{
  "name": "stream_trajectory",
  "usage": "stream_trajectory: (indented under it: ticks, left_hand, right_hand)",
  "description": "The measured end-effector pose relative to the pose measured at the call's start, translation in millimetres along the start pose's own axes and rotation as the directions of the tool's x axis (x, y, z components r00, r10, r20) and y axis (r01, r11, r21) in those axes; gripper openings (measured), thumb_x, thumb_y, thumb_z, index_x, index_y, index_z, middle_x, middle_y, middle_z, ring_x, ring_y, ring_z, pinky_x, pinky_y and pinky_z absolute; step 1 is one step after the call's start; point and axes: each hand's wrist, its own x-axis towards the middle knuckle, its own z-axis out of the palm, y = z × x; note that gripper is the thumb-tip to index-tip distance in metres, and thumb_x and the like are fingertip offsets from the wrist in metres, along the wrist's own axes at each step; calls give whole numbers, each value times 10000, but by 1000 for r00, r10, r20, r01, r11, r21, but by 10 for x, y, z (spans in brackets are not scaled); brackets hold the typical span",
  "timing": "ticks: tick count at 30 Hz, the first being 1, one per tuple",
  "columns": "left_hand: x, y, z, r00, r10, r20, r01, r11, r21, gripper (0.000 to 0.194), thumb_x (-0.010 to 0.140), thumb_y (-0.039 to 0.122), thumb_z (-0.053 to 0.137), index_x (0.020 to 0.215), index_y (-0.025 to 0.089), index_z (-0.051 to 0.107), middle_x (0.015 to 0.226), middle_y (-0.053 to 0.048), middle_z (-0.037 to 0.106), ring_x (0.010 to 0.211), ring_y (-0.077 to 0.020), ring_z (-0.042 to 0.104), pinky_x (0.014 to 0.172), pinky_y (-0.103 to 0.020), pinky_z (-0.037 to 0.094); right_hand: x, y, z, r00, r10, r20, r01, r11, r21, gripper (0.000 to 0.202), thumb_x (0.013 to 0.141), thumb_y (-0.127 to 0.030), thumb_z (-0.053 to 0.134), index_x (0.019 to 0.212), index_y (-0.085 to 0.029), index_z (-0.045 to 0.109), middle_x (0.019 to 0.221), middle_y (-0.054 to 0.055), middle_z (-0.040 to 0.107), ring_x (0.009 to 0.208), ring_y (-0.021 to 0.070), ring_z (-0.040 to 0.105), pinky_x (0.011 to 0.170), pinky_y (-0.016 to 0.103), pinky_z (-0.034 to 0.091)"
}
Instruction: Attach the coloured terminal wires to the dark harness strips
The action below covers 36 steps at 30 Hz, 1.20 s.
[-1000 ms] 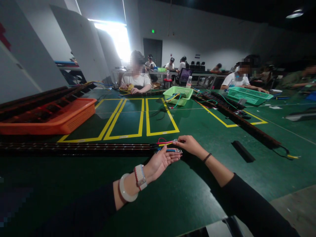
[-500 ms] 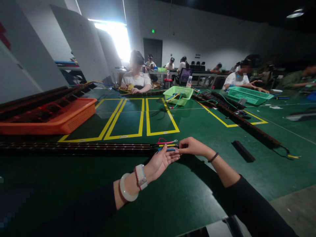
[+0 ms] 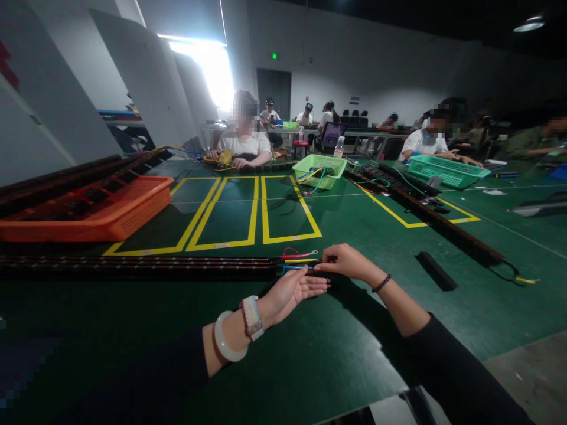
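Note:
A long black strip [image 3: 133,267] lies across the green table [image 3: 310,354] in front of me. From its right end come short wires: red wire [image 3: 296,255], yellow wire [image 3: 297,261] and blue wire [image 3: 296,268]. My right hand [image 3: 346,261] pinches the tip of a wire at that end. My left hand [image 3: 293,291] lies flat, palm up, fingers apart, just under the blue wire, holding nothing. The left wrist wears a white bangle and a watch.
An orange tray [image 3: 88,209] sits at the left with black strips behind it. Yellow tape rectangles [image 3: 261,209] mark the table. Green baskets [image 3: 319,170], [image 3: 447,171] and another black strip [image 3: 443,224] lie farther off. A small black bar [image 3: 436,271] rests at right. Other people sit at the far side.
My right hand moved slightly down to the wire ends and pinched one. My left hand dropped a little and flattened beneath the blue wire.

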Motion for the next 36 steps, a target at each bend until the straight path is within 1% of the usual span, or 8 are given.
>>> stream_trajectory:
  ticks: [6, 11, 16, 22, 26, 31, 33, 36]
  left_hand:
    - [13, -35, -26, 999, 24, 33, -25, 999, 28, 243, 905, 227, 450, 1032, 40, 539, 1043, -238, 644, 955, -243, 653, 996, -437, 417]
    - [31, -55, -57, 998, 50, 43, -51, 998, 29, 227, 886, 194, 483, 1070, 63, 506, 1043, -219, 646, 973, -233, 647, 999, -428, 416]
    - [18, -47, -43, 998, 45, 34, -46, 998, 38, 184, 882, 160, 463, 1040, 72, 494, 1013, -215, 655, 950, -229, 654, 974, -416, 432]
    - [-22, -11, 15, 999, 2, 35, -6, 993, 117, 144, 885, 161, 433, 952, 65, 518, 1016, -240, 648, 904, -231, 662, 925, -408, 454]
    - [-39, 8, 41, 999, 1, 39, -6, 992, 126, 130, 871, 168, 465, 927, 69, 528, 1008, -236, 651, 892, -230, 663, 923, -408, 450]
    - [-27, -1, 31, 1000, -1, 26, -2, 994, 108, 125, 858, 156, 485, 943, 71, 520, 1010, -236, 651, 900, -233, 663, 931, -411, 447]
    - [-15, -11, 17, 1000, 1, 27, -4, 995, 97, 143, 862, 158, 483, 969, 68, 513, 1020, -240, 648, 912, -234, 662, 942, -414, 444]
    - [5, -27, -8, 999, 7, 31, -9, 998, 59, 168, 869, 158, 477, 1003, 60, 507, 1005, -238, 652, 939, -241, 657, 970, -426, 430]
  right_hand:
    - [-14, 60, 9, 999, -35, 4, 35, 995, -90, 339, 774, -517, 633, 700, -188, 670, 636, 6, 622, 554, 107, 487, 518, 231, 259]
    - [-9, 57, 9, 993, -117, 28, 118, 993, -25, 341, 842, -484, 571, 764, -180, 703, 692, 31, 655, 589, 109, 515, 543, 233, 285]
    - [-7, -2, -3, 999, -51, -3, 51, 999, 1, 364, 859, -466, 548, 710, -162, 684, 638, 24, 634, 537, 97, 482, 509, 232, 263]
    - [-5, 3, 26, 992, -29, -121, 7, 984, -179, 399, 829, -508, 572, 602, -182, 609, 576, 4, 566, 527, 104, 432, 515, 249, 230]
    - [-7, 11, 29, 990, -4, -144, -28, 976, -214, 389, 803, -529, 593, 618, -189, 556, 589, -5, 538, 537, 111, 428, 509, 249, 218]
    - [-24, -20, 22, 984, -59, -171, 33, 987, -155, 302, 741, -453, 684, 849, -201, 557, 798, 11, 570, 674, 141, 510, 566, 238, 336]
    - [-29, -38, 32, 975, -118, -189, 102, 990, -94, 393, 729, -390, 708, 1031, -198, 546, 956, 52, 566, 812, 172, 545, 668, 261, 411]
    - [-20, -55, 68, 961, -187, -205, 181, 982, -45, 569, 737, -324, 710, 1240, -207, 472, 1100, 95, 533, 967, 212, 536, 805, 319, 441]
